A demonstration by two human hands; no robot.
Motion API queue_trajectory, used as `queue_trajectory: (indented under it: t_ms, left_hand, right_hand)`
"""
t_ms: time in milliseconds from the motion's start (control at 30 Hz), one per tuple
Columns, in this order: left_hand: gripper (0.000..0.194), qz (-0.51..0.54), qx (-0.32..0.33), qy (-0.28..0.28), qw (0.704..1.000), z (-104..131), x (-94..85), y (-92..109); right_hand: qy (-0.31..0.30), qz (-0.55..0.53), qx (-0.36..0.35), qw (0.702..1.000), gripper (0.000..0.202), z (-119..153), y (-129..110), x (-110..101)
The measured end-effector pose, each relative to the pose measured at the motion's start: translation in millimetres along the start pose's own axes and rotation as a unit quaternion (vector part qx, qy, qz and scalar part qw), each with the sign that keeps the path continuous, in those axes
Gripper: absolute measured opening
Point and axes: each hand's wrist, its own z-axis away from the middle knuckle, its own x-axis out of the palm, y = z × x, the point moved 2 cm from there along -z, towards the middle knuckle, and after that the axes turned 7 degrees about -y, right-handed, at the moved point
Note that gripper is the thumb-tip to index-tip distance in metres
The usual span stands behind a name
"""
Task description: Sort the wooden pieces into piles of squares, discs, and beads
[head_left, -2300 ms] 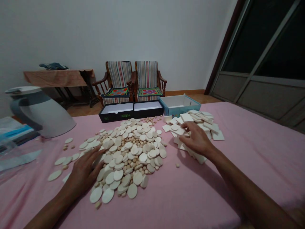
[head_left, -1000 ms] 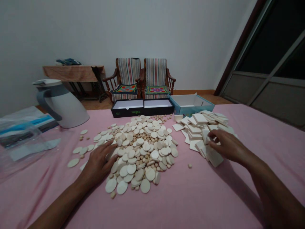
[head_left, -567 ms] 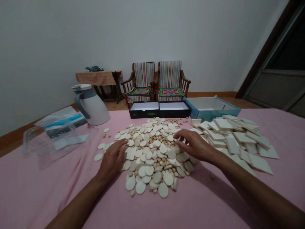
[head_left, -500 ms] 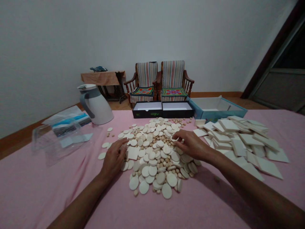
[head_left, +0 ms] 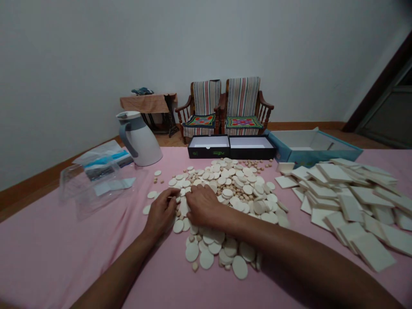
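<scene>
A pile of white round discs (head_left: 240,267) and small wooden cubes (head_left: 195,266) covers the middle of the pink cloth. My left hand (head_left: 162,211) rests at the pile's left edge, thumb and fingers apart, touching discs. My right hand (head_left: 202,205) reaches across the pile, close beside my left. Its fingers are bent down and pressed together; anything under the fingertips is hidden. Between both hands, part of a white square tile (head_left: 184,207) shows, next to the right fingers.
Square white tiles (head_left: 352,204) are heaped at right. Behind stand two open black boxes (head_left: 209,152) and a blue box (head_left: 317,156). A white and grey jug (head_left: 146,143) and clear plastic packaging (head_left: 106,182) are at left. Two chairs (head_left: 243,98) stand beyond.
My right hand has moved left across the pile, from its right side to beside my left hand. My left hand stays at the left edge. The view has shifted slightly.
</scene>
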Motion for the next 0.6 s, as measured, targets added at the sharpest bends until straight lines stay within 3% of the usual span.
queue_trajectory:
  t_ms: [167, 300, 433, 533, 600]
  left_hand:
    - [0.036, -0.036, 0.029, 0.003, 0.999, -2, -2.2, 2]
    - [0.038, -0.003, 0.002, -0.002, 1.0, -1, -2.3, 4]
    - [0.044, 0.012, -0.02, -0.006, 1.0, -1, -0.7, 3]
    - [0.043, -0.03, -0.007, 0.003, 1.0, -4, -1.2, -4]
    - [0.043, -0.048, 0.0, -0.002, 0.999, -7, -1.5, -10]
  right_hand:
    - [-0.008, -0.101, 0.032, 0.994, 0.026, -2, 4, -8]
    - [0.053, -0.184, 0.037, 0.981, 0.01, 18, 27, -22]
    - [0.154, -0.217, 0.106, 0.958, 0.005, 70, 80, -34]
    - [0.194, -0.208, 0.179, 0.942, 0.002, 118, 137, -38]
    - [0.232, -0.185, 0.263, 0.918, 0.002, 152, 182, -41]
